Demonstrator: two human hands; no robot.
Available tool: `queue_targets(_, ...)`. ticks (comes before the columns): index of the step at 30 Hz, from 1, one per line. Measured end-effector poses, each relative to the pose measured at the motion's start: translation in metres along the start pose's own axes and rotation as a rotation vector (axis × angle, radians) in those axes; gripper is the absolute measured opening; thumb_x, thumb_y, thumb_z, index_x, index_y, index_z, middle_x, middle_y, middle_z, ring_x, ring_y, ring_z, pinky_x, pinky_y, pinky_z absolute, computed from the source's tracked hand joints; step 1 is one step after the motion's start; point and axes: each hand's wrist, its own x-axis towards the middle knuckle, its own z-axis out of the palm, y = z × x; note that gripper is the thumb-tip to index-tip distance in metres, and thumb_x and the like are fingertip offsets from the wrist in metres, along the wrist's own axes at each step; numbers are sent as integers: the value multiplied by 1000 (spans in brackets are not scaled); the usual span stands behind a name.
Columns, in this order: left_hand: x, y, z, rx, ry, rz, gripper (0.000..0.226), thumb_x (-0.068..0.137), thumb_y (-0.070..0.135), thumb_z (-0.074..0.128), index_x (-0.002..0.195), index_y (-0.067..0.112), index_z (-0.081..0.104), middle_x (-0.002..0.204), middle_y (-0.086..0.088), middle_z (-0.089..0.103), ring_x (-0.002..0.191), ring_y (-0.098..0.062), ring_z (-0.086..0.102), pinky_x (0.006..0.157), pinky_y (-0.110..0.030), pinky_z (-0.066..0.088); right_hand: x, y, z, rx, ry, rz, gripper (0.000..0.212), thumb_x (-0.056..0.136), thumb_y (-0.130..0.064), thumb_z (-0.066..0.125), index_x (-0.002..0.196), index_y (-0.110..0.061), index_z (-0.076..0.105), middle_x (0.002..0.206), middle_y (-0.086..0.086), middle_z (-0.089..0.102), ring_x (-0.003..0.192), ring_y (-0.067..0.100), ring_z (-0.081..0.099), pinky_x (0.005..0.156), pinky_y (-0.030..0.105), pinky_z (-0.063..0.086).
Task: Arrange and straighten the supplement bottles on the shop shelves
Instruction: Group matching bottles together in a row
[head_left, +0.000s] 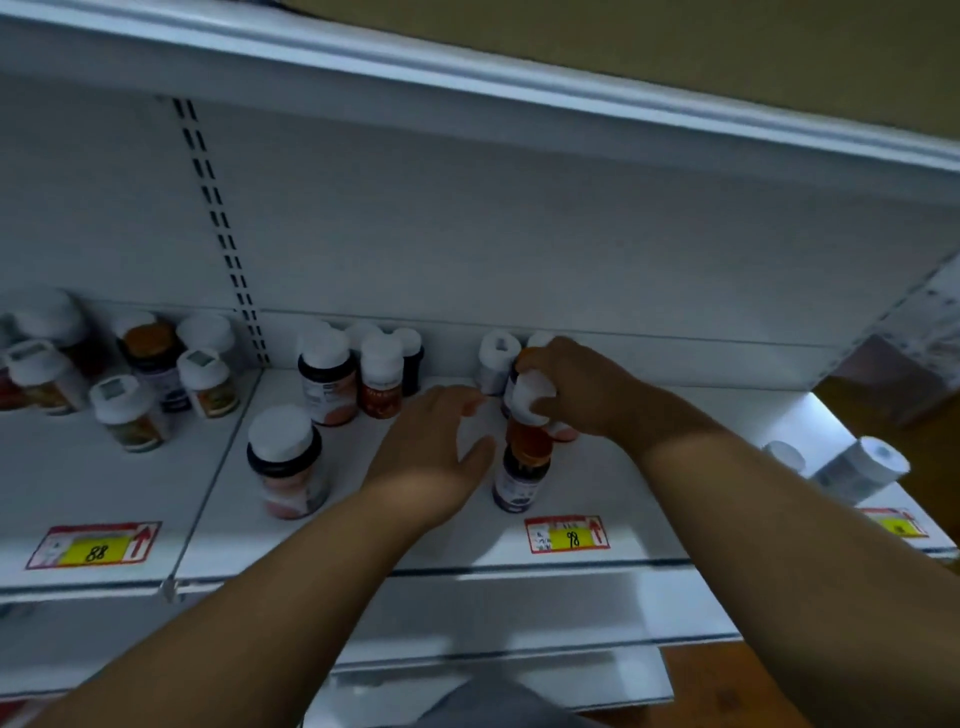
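Two hands at the white shelf (649, 540) of supplement bottles.

The right hand (576, 387) curls over the white cap of an amber bottle (527, 441), holding it tilted near the shelf's middle, above price tag 98 (566, 534). The left hand (431, 441) lies just beside it, fingers straight and relaxed, holding nothing, palm toward the bottle. Behind the hands stand more white-capped bottles (379, 379) by the back panel. A dark-collared jar (285, 462) stands alone left of the left hand. A loose cluster of bottles (130, 384) fills the left bay above price tag 88 (93, 545). At the far right a bottle (857, 470) lies on its side.
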Motion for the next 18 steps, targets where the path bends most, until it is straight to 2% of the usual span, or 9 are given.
queue_targets(3, 8, 6, 2, -5, 31, -6, 42, 87, 35, 63, 126, 25, 50, 116, 9, 49, 107, -11, 48, 83, -20, 33, 3, 5, 0, -6, 42, -26, 54, 87, -32, 65, 135, -14, 49, 127, 14, 47, 117, 29, 47, 92, 29, 37)
queue_targets(5, 11, 10, 4, -15, 69, -11, 45, 87, 38, 63, 127, 25, 49, 119, 8, 49, 110, -12, 47, 86, -21, 33, 0, 5, -7, 74, 140, -20, 52, 90, -34, 62, 135, -14, 48, 122, 12, 45, 110, 23, 47, 84, 24, 33)
queue_targets(7, 13, 12, 2, -14, 109, -52, 54, 85, 45, 63, 131, 24, 45, 125, 5, 48, 115, -13, 47, 91, -24, 36, -5, -3, -18, 202, 257, -19, 48, 92, -34, 59, 134, -14, 48, 117, 6, 41, 100, 15, 45, 83, 20, 30)
queue_targets(10, 13, 17, -8, -15, 96, -118, 70, 80, 59, 62, 138, 25, 39, 133, 4, 46, 120, -15, 46, 98, -30, 40, -15, -29, -32, 355, 403, -25, 42, 93, -37, 56, 131, -20, 51, 117, -3, 43, 100, 5, 44, 81, 9, 31)
queue_targets(13, 5, 20, -27, -84, 67, -105, 71, 71, 72, 59, 129, 35, 41, 118, 13, 52, 106, -7, 51, 83, -20, 38, -25, -68, -38, 607, 489, -5, 27, 91, -39, 58, 117, -30, 59, 110, -14, 57, 95, 0, 56, 81, 12, 41)
queue_targets(15, -8, 19, -45, -186, 54, -108, 67, 65, 77, 59, 121, 45, 41, 104, 27, 55, 92, 9, 53, 71, -7, 37, -27, -95, -37, 701, 520, 26, 17, 90, -39, 60, 106, -34, 59, 100, -23, 58, 90, -7, 57, 74, 11, 43)
queue_targets(18, -36, 7, -75, -285, 56, -91, 66, 61, 76, 61, 117, 46, 44, 96, 31, 57, 88, 18, 53, 65, -2, 40, -28, -143, -27, 799, 521, 23, 13, 83, -39, 68, 93, -35, 60, 92, -19, 63, 84, -4, 60, 67, 12, 46)
